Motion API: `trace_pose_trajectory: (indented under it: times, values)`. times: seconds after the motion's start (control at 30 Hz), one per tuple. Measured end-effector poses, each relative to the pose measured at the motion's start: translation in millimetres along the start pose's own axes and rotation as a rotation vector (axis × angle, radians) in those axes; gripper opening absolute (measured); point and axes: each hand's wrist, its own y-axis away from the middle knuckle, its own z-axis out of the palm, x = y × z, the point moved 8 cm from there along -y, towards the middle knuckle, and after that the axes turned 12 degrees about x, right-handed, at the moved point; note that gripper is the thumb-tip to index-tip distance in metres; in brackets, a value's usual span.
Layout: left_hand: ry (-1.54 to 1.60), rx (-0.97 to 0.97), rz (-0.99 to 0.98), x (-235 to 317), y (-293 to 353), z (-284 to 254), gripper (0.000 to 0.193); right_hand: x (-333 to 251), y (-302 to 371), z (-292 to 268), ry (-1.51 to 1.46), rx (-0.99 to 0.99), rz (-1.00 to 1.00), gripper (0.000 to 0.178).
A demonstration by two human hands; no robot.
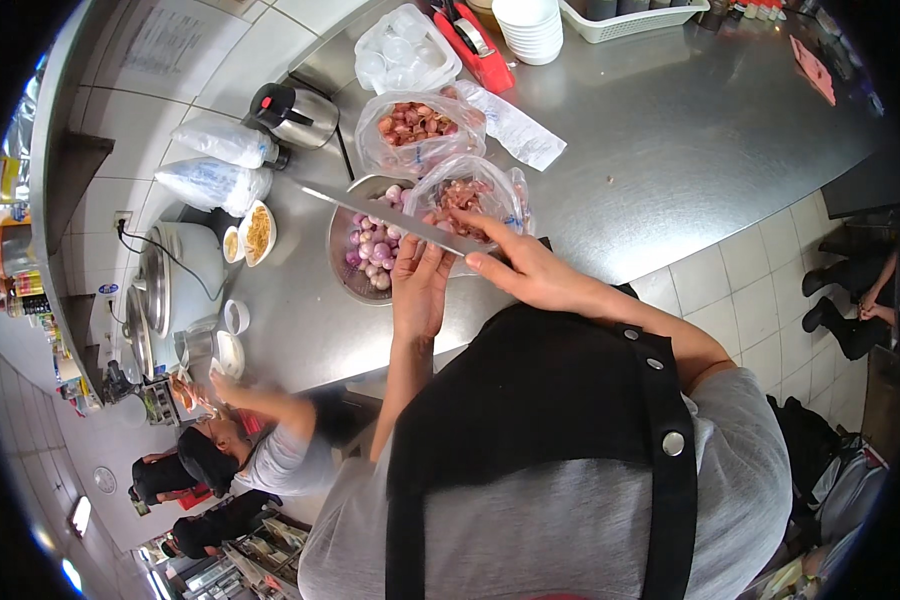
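Observation:
My right hand grips a large kitchen knife, its long blade pointing to the far left over a metal bowl. Beneath the blade is my left hand, fingers drawn together near the blade; whatever they hold is hidden. Peeled purple shallots fill the bowl, just left of my left hand. Right beyond my hands, a clear plastic bag stands open with reddish pieces inside. Farther back, a second bag contains reddish-brown peelings.
A steel counter extends right. Behind the bags are a plastic tub, a red tape dispenser and stacked white bowls. A steel jug stands by the wall. A co-worker works at left, one arm over the counter.

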Motion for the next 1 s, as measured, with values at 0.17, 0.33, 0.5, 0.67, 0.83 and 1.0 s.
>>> trace_pose_trajectory:
  times: [0.17, 0.33, 0.5, 0.67, 0.83, 1.0]
  values:
    - [-0.014, -0.034, 0.027, 2, -1, -2, 0.04, 1, 1, 5, 0.14, 0.018, -0.116, 0.059]
    - [-0.026, -0.024, 0.034, 3, 0, -2, 0.038, -13, -1, 2, 0.189, -0.088, 0.071, 0.06]
    - [-0.055, -0.026, 0.018, 3, -1, 6, 0.035, 12, 3, 4, 0.109, 0.141, -0.285, 0.05]
    - [-0.105, -0.047, -0.003, 8, 1, 4, 0.034, 37, 3, 0, -0.329, -0.063, 0.508, 0.053]
    - [-0.095, -0.049, 0.055, 18, 4, 15, 0.038, 41, 2, -12, -0.242, -0.012, 0.521, 0.044]
    - [-0.123, 0.011, 0.121, 14, 2, 10, 0.044, 37, 3, -9, -0.131, 0.017, 0.47, 0.047]
